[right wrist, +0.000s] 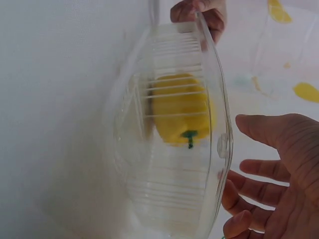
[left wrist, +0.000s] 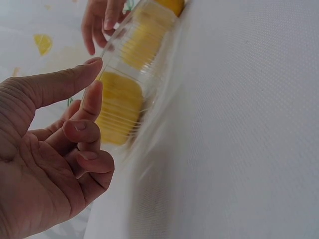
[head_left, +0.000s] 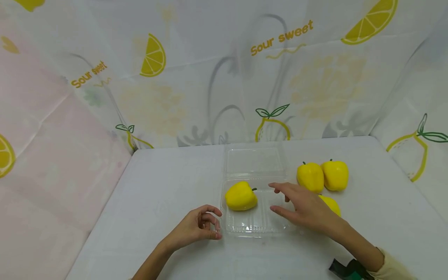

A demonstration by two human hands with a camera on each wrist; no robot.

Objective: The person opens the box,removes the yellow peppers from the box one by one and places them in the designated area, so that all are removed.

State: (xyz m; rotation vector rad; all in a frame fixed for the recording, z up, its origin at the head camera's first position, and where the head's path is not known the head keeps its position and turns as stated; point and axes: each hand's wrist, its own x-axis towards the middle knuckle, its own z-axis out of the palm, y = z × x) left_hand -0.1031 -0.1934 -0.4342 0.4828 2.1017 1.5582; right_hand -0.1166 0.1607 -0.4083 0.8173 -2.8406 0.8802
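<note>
A clear plastic clamshell container (head_left: 260, 221) lies with its lid (head_left: 254, 161) folded back. On the left side of its base rests a yellow bell pepper (head_left: 241, 196), tipped over with its green stem pointing right. My left hand (head_left: 201, 223) is at the container's left edge, thumb and bent fingers apart, fingertips right at the rim. Over the right part of the container, my right hand (head_left: 304, 204) spreads its thumb and fingers with nothing between them. In the right wrist view, the pepper (right wrist: 182, 107) shows through the ribbed clear wall, beside my right hand (right wrist: 279, 174).
Two yellow bell peppers (head_left: 310, 177) (head_left: 335, 175) stand side by side to the container's right. Another pepper (head_left: 330, 204) is partly hidden behind my right hand. A dark strap-like object (head_left: 350, 269) is near the right sleeve. A lemon-print cloth (head_left: 196, 97) hangs behind the white table (head_left: 168, 179).
</note>
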